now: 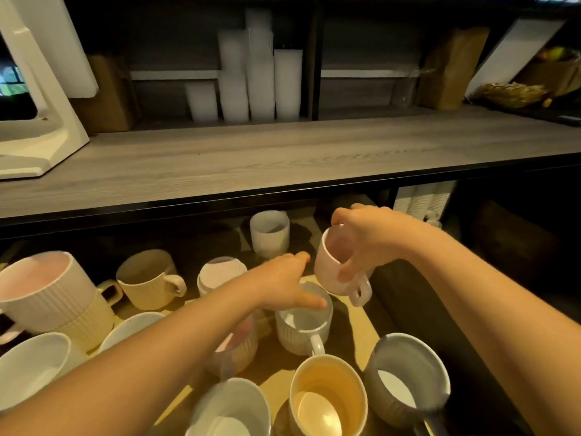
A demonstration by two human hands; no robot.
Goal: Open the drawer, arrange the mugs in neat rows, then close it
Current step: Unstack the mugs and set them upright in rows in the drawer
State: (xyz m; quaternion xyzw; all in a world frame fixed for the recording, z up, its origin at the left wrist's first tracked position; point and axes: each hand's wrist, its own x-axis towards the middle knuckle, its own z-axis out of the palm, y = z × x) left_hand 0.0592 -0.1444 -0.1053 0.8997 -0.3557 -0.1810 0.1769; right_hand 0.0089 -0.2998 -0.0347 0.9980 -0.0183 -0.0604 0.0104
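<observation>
The drawer (371,316) stands pulled out under the counter, full of ribbed mugs. My right hand (367,240) is shut on a pale pink mug (330,265), held tilted in the air above the drawer's right side, handle down. My left hand (283,281) rests on the rim of a white mug (303,325) in the middle, fingers over its top. A white mug (269,232) stands at the back. A cream mug (149,278) and an upturned mug (217,275) are left of centre. A yellow mug (327,394) and a grey mug (405,376) are near me.
Stacked pink and cream mugs (50,294) and white bowls (30,363) fill the drawer's left side. The grey wooden counter (283,155) overhangs the drawer's back. On it stand a white appliance (37,121), stacks of plastic cups (251,77) and a brown paper bag (449,67).
</observation>
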